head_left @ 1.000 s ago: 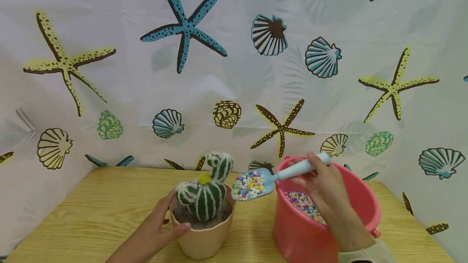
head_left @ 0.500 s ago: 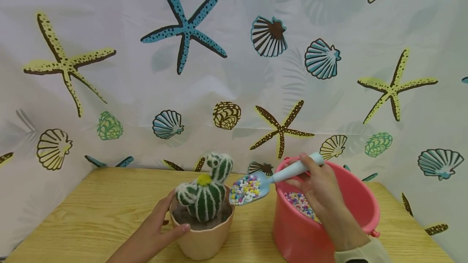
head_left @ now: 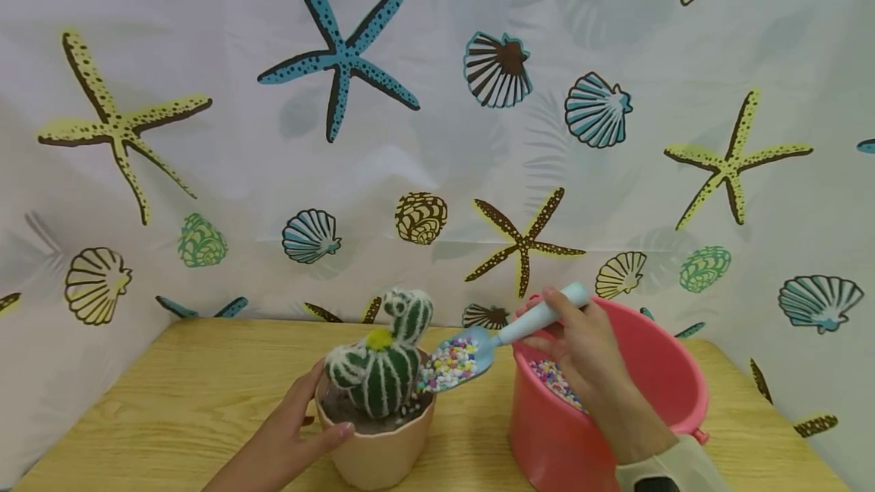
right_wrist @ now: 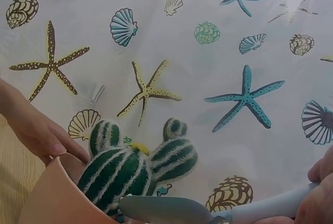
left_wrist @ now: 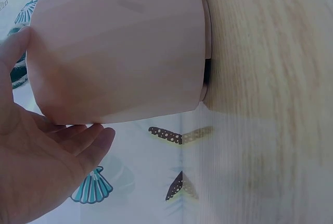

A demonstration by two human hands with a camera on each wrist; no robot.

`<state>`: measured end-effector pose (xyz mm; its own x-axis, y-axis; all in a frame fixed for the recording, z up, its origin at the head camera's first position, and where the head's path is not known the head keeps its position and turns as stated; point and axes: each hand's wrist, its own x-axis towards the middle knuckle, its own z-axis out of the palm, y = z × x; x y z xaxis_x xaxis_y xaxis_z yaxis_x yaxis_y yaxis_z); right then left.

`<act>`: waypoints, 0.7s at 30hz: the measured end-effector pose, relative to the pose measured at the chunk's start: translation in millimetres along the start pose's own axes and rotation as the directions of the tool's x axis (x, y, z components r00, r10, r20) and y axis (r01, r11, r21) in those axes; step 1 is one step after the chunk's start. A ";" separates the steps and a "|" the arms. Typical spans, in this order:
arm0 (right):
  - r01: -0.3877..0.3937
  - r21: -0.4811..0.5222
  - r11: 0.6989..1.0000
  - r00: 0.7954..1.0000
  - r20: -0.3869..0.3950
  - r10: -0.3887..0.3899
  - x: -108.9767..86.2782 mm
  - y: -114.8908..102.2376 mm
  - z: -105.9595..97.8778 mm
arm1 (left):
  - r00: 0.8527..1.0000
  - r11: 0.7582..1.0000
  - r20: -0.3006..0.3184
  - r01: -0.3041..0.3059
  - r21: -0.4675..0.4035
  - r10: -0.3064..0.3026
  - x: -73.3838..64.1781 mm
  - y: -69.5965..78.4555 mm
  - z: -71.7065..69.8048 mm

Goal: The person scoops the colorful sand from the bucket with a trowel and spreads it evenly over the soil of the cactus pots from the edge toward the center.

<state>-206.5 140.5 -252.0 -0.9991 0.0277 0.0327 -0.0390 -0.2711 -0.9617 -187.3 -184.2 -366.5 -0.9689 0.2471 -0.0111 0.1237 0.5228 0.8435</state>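
Note:
A plush-looking green cactus (head_left: 383, 382) with white fuzzy stripes and a yellow top stands in grey soil in a peach flowerpot (head_left: 379, 462). My left hand (head_left: 290, 431) grips the pot's left side, thumb at the near rim and fingers farther round, as the left wrist view shows too. My right hand (head_left: 589, 359) holds a light blue scoop (head_left: 536, 321) by its handle. The scoop's blade is tipped down over the pot's right rim. Colourful pellets (head_left: 451, 363) fill the blade, and several lie or drop at the soil beside the cactus.
A pink bucket (head_left: 547, 439) stands to the right under my right forearm, with more colourful pellets (head_left: 552, 382) inside. Everything rests on a wooden table (head_left: 205, 378). Behind it hangs a white curtain (head_left: 239, 173) printed with starfish and shells.
My right hand has moved left and tilted the scoop lower over the pot. Pellets now slide off its tip onto the soil. My left hand keeps its grip on the flowerpot.

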 end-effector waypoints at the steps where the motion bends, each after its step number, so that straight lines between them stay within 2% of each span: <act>1: 0.002 -0.005 1.000 1.000 -0.002 -0.002 0.3 0.7 0.9 | 1.000 1.000 -0.001 0.004 0.003 -0.004 -0.3 -0.2 0.1; 12: 0.023 -0.045 0.999 1.000 -0.016 -0.024 1.4 2.6 10.1 | 1.000 1.000 0.004 0.009 -0.007 -0.009 0.1 -0.4 -0.2; 21: 0.066 -0.101 0.993 0.998 0.017 -0.064 1.0 -3.2 16.8 | 1.000 1.000 0.007 -0.006 -0.017 0.006 -1.1 -0.7 -1.0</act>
<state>-207.7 125.2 -244.3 -0.9946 0.0292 0.0991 -0.1026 -0.1700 -0.9801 -186.5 -185.7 -366.5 -0.9666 0.2562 -0.0097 0.1259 0.5075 0.8524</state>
